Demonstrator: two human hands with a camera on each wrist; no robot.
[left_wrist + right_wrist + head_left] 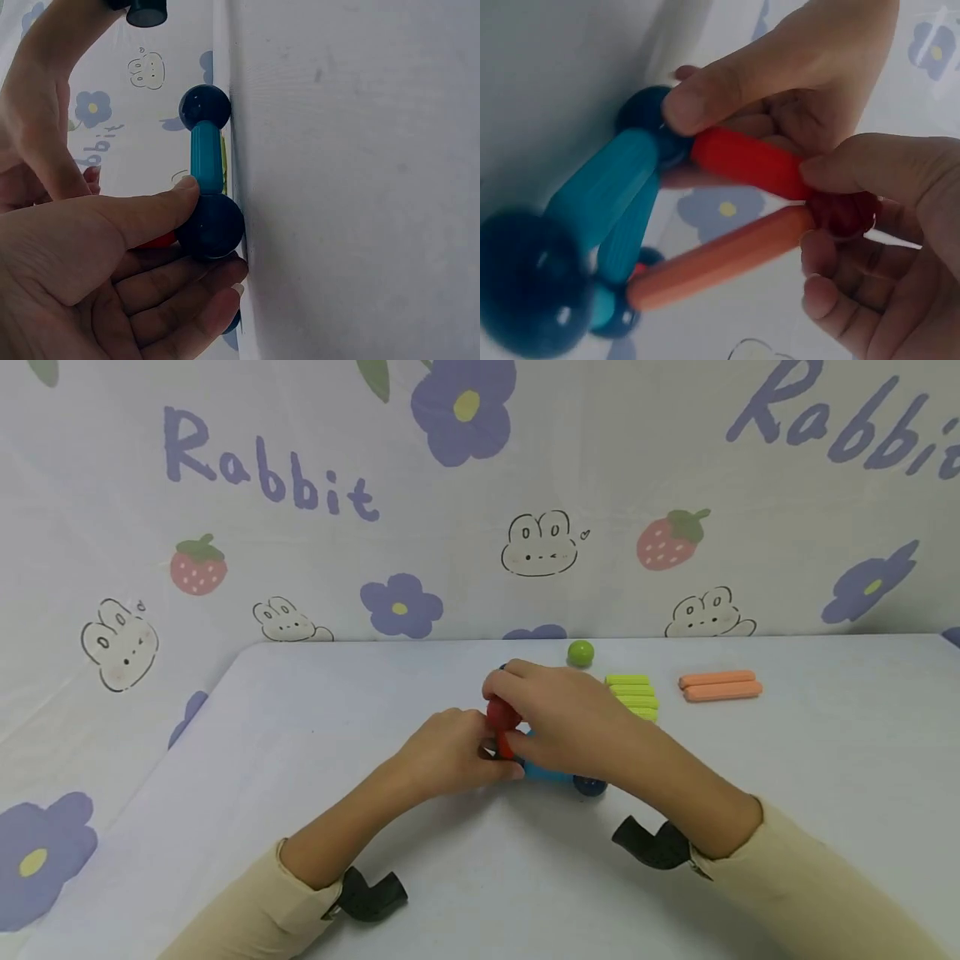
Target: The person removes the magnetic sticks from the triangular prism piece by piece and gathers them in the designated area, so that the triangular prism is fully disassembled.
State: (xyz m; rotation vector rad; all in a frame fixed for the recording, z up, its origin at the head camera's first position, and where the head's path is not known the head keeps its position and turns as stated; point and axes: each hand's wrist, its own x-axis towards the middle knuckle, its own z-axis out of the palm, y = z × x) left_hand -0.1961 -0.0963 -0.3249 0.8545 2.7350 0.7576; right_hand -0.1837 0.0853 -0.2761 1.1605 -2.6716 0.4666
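A magnetic ball-and-rod frame stands in the middle of the table, between both hands. My left hand [450,752] pinches one of its dark blue balls [212,227] with thumb and fingers. From there, a light blue rod [207,157] runs to another dark blue ball [532,281]. A red rod [746,161] links the pinched blue ball to a red ball [844,216]. My right hand [577,718] grips that red ball from above, its thumb touching the red rod's end. An orange rod [720,259] slants from the red ball towards a further, partly hidden blue ball.
Behind the right hand lies a row of yellow-green rods [632,692], partly covered by it. A green ball [581,653] sits near the table's back edge. Two loose orange rods [720,686] lie to the right. A printed cloth [450,527] hangs behind the table.
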